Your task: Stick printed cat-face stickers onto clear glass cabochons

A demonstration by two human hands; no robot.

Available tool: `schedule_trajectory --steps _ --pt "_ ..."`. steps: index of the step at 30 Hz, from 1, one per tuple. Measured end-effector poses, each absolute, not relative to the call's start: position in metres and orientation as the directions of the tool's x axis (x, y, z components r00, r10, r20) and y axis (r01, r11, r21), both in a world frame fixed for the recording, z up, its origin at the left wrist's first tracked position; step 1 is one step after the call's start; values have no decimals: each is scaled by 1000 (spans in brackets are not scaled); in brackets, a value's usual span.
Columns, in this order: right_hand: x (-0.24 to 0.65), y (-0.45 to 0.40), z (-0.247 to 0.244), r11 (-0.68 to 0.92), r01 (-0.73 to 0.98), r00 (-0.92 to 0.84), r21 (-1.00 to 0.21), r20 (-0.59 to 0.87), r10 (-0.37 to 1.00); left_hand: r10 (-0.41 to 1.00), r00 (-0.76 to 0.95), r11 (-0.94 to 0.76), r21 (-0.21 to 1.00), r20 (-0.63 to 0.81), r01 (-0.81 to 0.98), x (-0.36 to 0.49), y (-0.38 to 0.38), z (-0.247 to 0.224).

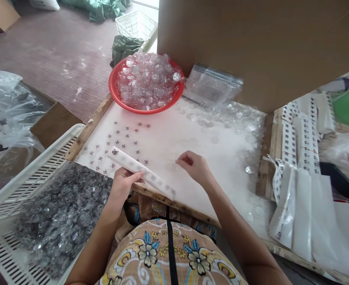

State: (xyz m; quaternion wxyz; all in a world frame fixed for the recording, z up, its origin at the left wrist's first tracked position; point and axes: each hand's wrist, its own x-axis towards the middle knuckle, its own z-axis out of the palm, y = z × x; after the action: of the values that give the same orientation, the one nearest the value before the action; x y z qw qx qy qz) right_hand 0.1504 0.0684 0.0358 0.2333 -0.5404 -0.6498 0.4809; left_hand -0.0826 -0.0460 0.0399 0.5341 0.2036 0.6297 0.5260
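Raw wooden rails are edging the white worktop [170, 138], the near one running just in front of the patterned clothing [168, 253]. A pale stretch is spreading between the hands and the round red plastic bowl [112, 85], which is sitting at the far left corner, heaped with clear discs [146, 81]. A tall brown cardboard panel [251, 47] is bounding the far side, and a white slatted basket [35, 174] is standing beside the left edge, holding a dark, glossy heap.

The long white strip [141, 170] is slanting above the near left part of the worktop, a row of dark spots showing faintly through it and one crisp print showing at its far end. The left hand [125, 182] is pinching it between thumb and fingers. Small dark prints are dotting the surface beyond.

The right hand [192, 164] is holding its fingertips together; whether a clear piece is sitting between them is hard to tell.
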Motion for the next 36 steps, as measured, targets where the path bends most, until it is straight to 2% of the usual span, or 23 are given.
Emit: schedule_trajectory --steps 3,11,14,18,22,26,29,33,36 --pt "154 55 18 -60 557 -331 -828 -288 899 821 -368 327 887 -437 -324 -85 -44 41" --pt "144 51 7 -25 628 -319 -778 -287 903 843 -352 293 896 -407 -333 -83 -41 44" --pt "140 48 5 71 683 -340 -727 -230 912 843 -352 292 896 -406 -334 -84 -42 41" --pt "127 40 7 249 780 -375 -574 -111 920 841 -355 300 898 -409 -322 -85 -41 41" --pt "105 38 8 308 806 -421 -506 -123 899 831 -360 313 891 -425 -329 -86 -40 44" --pt "88 44 8 317 763 -471 -563 -149 869 830 -352 322 888 -432 -329 -88 -43 47" --pt "79 51 21 292 666 -490 -686 -108 865 842 -326 340 892 -430 -297 -85 -46 49" --pt "59 57 57 248 368 -522 -896 22 853 850 -274 394 888 -450 -237 -71 -46 54" --pt "41 57 80 271 195 -574 -943 114 811 858 -229 420 884 -460 -203 -58 -43 58"
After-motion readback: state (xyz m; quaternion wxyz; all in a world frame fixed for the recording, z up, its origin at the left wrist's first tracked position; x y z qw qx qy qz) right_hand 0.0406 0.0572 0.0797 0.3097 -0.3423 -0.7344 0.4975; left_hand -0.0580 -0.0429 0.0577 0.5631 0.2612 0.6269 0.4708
